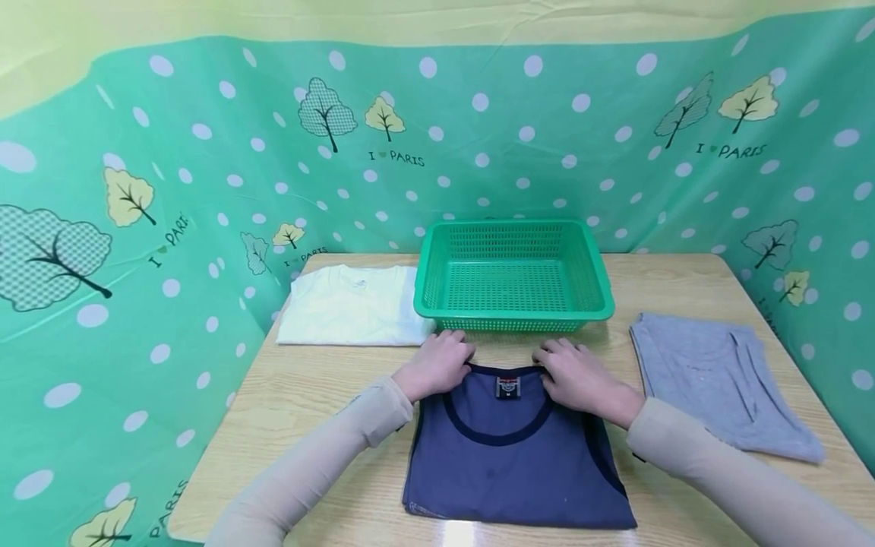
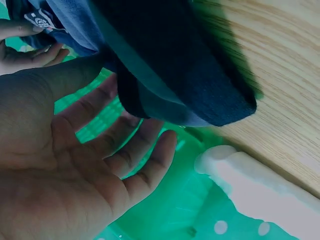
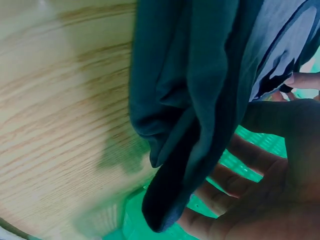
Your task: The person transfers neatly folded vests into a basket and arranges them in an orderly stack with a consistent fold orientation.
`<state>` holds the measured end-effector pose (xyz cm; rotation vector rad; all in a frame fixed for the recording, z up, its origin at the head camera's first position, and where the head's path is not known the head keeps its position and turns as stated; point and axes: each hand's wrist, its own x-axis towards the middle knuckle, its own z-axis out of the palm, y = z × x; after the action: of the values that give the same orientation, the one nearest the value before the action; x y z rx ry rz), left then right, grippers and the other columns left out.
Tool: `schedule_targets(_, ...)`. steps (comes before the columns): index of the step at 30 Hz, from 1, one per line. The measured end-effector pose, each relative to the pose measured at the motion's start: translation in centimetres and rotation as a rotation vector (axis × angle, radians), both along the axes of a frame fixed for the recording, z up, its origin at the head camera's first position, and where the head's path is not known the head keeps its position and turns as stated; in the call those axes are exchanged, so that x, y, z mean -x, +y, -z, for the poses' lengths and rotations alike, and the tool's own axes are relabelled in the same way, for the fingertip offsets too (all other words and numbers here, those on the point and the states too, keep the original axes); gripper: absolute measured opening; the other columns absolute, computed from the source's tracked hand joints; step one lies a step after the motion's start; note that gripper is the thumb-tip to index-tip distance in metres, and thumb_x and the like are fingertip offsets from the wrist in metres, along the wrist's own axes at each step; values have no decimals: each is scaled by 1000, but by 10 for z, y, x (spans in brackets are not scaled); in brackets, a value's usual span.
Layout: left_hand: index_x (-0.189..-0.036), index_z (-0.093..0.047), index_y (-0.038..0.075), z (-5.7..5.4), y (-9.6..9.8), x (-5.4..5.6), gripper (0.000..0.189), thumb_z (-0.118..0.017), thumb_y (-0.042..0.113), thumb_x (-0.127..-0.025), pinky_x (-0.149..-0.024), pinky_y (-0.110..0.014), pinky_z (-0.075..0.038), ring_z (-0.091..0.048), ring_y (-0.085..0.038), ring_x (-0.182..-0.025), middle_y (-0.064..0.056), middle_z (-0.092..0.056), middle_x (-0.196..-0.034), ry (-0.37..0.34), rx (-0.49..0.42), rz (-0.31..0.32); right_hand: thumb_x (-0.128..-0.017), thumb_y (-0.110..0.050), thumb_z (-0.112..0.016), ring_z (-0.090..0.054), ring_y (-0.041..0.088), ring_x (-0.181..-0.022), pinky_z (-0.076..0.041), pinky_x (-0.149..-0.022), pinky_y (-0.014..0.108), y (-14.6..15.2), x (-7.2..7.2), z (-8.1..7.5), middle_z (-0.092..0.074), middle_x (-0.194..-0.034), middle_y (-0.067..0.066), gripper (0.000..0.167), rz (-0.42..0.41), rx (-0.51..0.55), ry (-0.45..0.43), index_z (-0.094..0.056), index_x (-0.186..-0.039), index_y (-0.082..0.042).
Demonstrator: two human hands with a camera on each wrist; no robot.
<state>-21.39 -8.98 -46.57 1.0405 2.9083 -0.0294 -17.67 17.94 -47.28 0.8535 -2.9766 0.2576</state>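
A folded navy tank top [image 1: 506, 475] with black trim and a neck label [image 1: 508, 388] lies at the front middle of the table in the head view. My left hand [image 1: 440, 361] pinches its upper left edge beside the neckline, thumb on the near side and fingers behind. At the upper right edge, my right hand [image 1: 581, 377] pinches the cloth the same way. Both wrist views show the navy cloth [image 2: 175, 60] hanging over the fingers, with its top edge lifted off the wood. A green plastic basket [image 1: 514, 313] stands just beyond the hands, nothing inside it.
To the left of the basket lies a folded white T-shirt [image 1: 352, 308], close to its side. A folded grey garment [image 1: 724, 380] rests on the right of the wooden table [image 1: 273, 425]. Green patterned cloth [image 1: 478, 167] hangs behind and at both sides.
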Motion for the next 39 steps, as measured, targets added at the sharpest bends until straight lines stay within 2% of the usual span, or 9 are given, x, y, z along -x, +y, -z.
schedule_targets(6,-85,-65,18,3,-1,4,18,-74,23,-99,-74,-44,-53,-67,-28,-93,-3,-67,-94,-8,-6,0,-92,-10,-78,-62,36,-98,-54,-77,58,0,2,2,-66,-108,14,11,3,-7,-18,-72,-101,-8)
schedule_targets(12,-86,-66,16,3,-3,6,16,-71,17,-101,-83,-48,-54,-69,-27,-92,-4,-68,-90,0,-31,3,-92,-8,-77,-60,31,-90,-52,-73,53,1,2,2,-63,-97,7,13,8,28,-45,-65,-94,-13)
schedule_targets(16,-88,-66,13,-3,-4,5,15,-64,11,-102,-79,-48,-56,-70,-28,-85,-7,-69,-87,-10,-44,-3,-92,-7,-77,-59,31,-89,-53,-74,50,2,2,3,-66,-97,8,13,4,63,-53,-67,-99,-10)
schedule_targets(20,-92,-66,12,-9,-5,5,11,-62,11,-103,-76,-47,-57,-71,-28,-85,-8,-69,-87,-44,-18,-25,-94,-9,-76,-60,34,-97,-54,-79,52,4,1,4,-67,-106,13,18,15,94,-54,-70,-110,-6)
schedule_targets(26,-93,-59,14,-8,-8,10,16,-59,20,-108,-67,-42,-55,-65,-22,-75,-4,-60,-78,-166,-23,-65,-98,-16,-74,-60,40,-108,-54,-85,58,14,-2,3,-66,-117,20,29,73,94,-73,-70,-121,1)
schedule_targets(31,-88,-58,18,-11,-17,16,23,-66,30,-106,-64,-38,-50,-58,-17,-68,1,-57,-75,-287,-64,-72,-94,-16,-79,-59,35,-99,-53,-82,54,23,1,6,-63,-109,16,29,78,149,-92,-72,-117,0)
schedule_targets(35,-103,-69,15,-25,-27,21,15,-74,29,-101,-74,-39,-52,-61,-19,-81,-1,-65,-91,-440,-89,-56,-91,-12,-82,-56,24,-86,-52,-72,44,27,4,7,-57,-106,13,30,69,234,-125,-73,-118,-2)
schedule_targets(39,-119,-70,11,-40,-33,24,27,-81,14,-95,-87,-41,-52,-62,-24,-97,-6,-66,-106,-548,-95,-47,-91,-6,-83,-55,23,-87,-51,-72,42,27,6,7,-55,-111,16,38,72,306,-136,-70,-126,0)
